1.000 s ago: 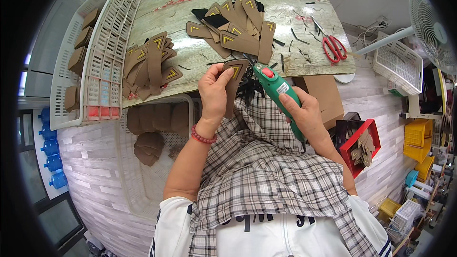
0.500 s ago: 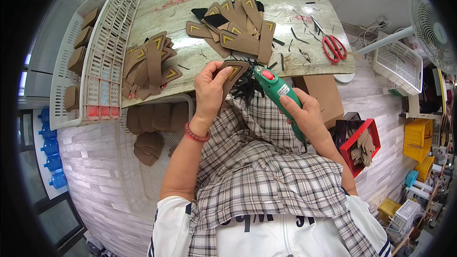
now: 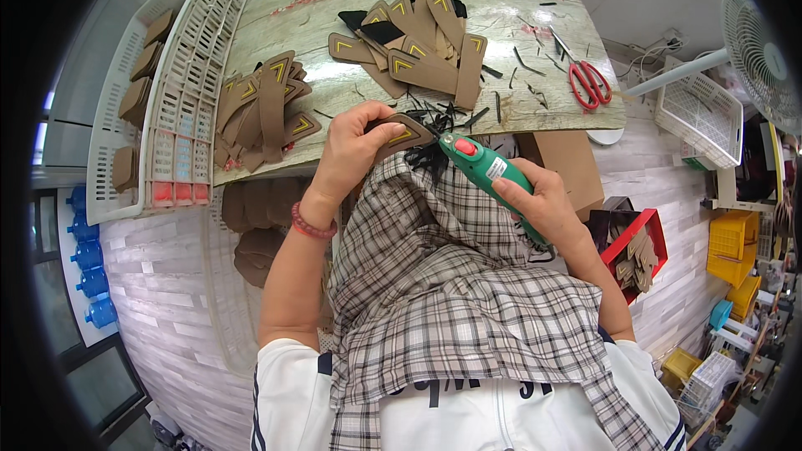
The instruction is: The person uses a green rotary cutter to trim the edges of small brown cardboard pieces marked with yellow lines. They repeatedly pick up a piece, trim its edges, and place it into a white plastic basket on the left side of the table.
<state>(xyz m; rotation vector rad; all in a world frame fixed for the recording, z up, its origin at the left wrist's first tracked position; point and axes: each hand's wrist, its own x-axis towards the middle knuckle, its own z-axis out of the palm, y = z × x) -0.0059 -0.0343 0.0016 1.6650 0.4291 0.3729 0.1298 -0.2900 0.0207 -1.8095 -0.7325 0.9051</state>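
Observation:
Pinched in my left hand [image 3: 357,144] is a brown fabric strap piece [image 3: 407,135] with a yellow V mark, held just off the table's front edge. My right hand [image 3: 541,200] wraps round a green handheld electric cutter [image 3: 478,162] with a red button. The cutter's head meets the strap piece's right edge. Black trimmed scraps [image 3: 428,155] gather beneath and behind that spot, partly on the table edge and partly over my lap. Farther back lie a pile of similar brown strap pieces [image 3: 430,67] and, to the left, another pile [image 3: 269,108].
Red-handled scissors [image 3: 590,85] rest at the table's right side. A white plastic crate [image 3: 180,92] stands on the left, holding brown pieces. Below are a low basket with brown bundles [image 3: 261,203] and, on the right, a red box [image 3: 656,242] of pieces. A fan [image 3: 756,33] stands far right.
My left hand has moved left and slightly down, turning the strap piece from upright to nearly sideways. The cutter has shifted slightly left and down along its edge.

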